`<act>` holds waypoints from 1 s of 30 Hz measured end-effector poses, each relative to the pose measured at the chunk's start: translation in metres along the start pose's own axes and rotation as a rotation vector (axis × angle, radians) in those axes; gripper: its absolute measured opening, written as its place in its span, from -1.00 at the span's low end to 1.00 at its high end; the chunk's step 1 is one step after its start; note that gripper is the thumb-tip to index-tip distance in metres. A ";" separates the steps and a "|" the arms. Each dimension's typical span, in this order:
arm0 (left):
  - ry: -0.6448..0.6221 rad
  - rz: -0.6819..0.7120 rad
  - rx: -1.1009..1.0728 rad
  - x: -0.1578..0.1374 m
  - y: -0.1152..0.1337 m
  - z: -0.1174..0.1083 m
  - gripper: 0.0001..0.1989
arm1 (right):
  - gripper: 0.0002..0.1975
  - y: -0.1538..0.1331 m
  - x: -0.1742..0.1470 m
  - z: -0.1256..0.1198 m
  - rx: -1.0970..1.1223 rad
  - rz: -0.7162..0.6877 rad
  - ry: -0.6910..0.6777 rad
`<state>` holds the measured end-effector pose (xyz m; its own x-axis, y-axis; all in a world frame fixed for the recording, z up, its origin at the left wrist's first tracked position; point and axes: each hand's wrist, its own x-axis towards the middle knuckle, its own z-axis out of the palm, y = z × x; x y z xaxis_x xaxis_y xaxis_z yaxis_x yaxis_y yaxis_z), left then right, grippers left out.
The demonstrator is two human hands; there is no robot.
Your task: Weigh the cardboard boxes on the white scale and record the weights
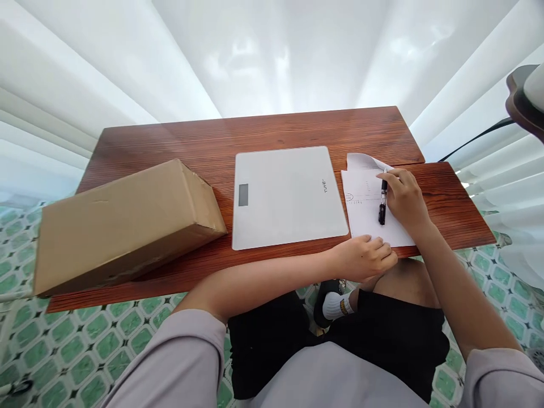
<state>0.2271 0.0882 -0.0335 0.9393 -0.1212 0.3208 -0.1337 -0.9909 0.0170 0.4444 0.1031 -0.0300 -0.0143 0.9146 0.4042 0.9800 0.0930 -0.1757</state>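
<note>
While partly hidden by the right hand [406, 198], pen [383, 205] in closed grip; left hand [364, 256] flat, holding nothing, on paper [361, 204].

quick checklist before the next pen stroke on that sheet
1. Pen held in right hand: ok.
2. Left hand pressing the near edge of the paper: ok.
3. Paper flat: not ok, far corner curls up.
4. Paper clear of the scale: cannot tell, edges meet.
5. Cardboard box off the scale: ok.
6. Pen tip on the paper: cannot tell.
</note>
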 end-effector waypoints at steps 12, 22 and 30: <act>-0.048 -0.008 -0.055 0.006 0.003 0.000 -0.72 | -0.45 0.032 -0.005 0.026 0.069 -0.107 0.116; -0.028 0.028 0.157 0.011 0.007 0.007 -0.49 | -0.52 0.017 -0.002 0.005 -0.235 -0.143 -0.076; 0.126 -0.022 0.365 -0.025 0.002 -0.061 -0.51 | -0.39 -0.029 0.024 -0.035 -0.387 -0.014 -0.111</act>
<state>0.1837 0.0925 0.0163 0.8915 -0.1141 0.4383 0.0287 -0.9516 -0.3061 0.4225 0.1084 0.0164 -0.0292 0.9532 0.3010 0.9816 -0.0295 0.1886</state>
